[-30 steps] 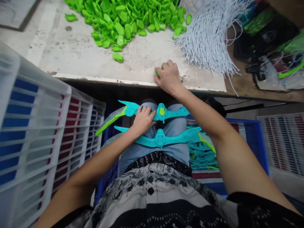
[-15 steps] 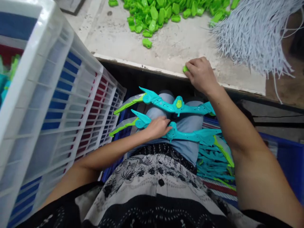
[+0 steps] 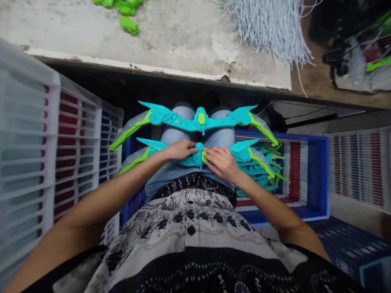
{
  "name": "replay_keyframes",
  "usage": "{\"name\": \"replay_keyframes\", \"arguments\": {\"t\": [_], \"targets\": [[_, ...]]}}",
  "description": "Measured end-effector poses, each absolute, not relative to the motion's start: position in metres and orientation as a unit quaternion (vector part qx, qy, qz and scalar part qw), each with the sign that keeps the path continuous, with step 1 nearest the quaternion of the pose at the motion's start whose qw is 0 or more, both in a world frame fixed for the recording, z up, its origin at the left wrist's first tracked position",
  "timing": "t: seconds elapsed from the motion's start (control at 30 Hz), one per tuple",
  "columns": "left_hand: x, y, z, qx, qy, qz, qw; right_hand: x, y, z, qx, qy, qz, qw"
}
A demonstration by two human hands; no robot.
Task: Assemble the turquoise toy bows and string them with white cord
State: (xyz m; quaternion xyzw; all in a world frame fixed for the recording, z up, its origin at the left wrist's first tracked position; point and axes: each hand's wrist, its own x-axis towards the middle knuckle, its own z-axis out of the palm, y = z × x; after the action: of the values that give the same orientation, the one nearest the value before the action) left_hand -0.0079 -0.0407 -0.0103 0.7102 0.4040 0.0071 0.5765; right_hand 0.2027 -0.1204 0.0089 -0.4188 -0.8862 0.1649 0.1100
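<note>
Two turquoise toy bows with lime-green tips lie across my lap. The farther toy bow (image 3: 180,121) has a green plastic piece (image 3: 201,118) set in its middle. On the nearer toy bow (image 3: 199,150), my left hand (image 3: 182,149) is closed around the limb just left of the centre block. My right hand (image 3: 222,162) pinches a small green plastic piece (image 3: 204,156) against the right side of that block. Part of the nearer bow is hidden under both hands.
Loose green pieces (image 3: 128,25) and a bundle of white strings (image 3: 269,28) lie on the worn table (image 3: 183,49). A white crate (image 3: 49,134) stands at my left. At my right, a blue crate (image 3: 317,175) holds more turquoise and green parts.
My right hand has come down from the table edge to the nearer bow, bringing the green piece. My left hand stays on that bow. The camera view has shifted right.
</note>
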Motion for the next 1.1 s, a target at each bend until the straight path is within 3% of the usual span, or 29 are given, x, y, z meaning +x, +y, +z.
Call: {"name": "replay_keyframes", "arguments": {"t": [0.33, 0.57, 0.83, 1.1], "targets": [[-0.010, -0.039, -0.014, 0.636, 0.371, 0.003, 0.677, 0.182, -0.132, -0.015, -0.441, -0.874, 0.092, 0.180], [-0.006, -0.045, -0.017, 0.676, 0.412, 0.045, 0.609, 0.173, -0.139, -0.023, -0.544, -0.775, 0.217, 0.236], [-0.003, -0.046, -0.026, 0.699, 0.434, 0.055, 0.566, 0.169, -0.117, -0.011, -0.616, -0.724, 0.303, 0.074], [-0.006, -0.048, -0.022, 0.697, 0.433, 0.071, 0.567, 0.161, -0.118, -0.009, -0.600, -0.751, 0.269, 0.057]]}}
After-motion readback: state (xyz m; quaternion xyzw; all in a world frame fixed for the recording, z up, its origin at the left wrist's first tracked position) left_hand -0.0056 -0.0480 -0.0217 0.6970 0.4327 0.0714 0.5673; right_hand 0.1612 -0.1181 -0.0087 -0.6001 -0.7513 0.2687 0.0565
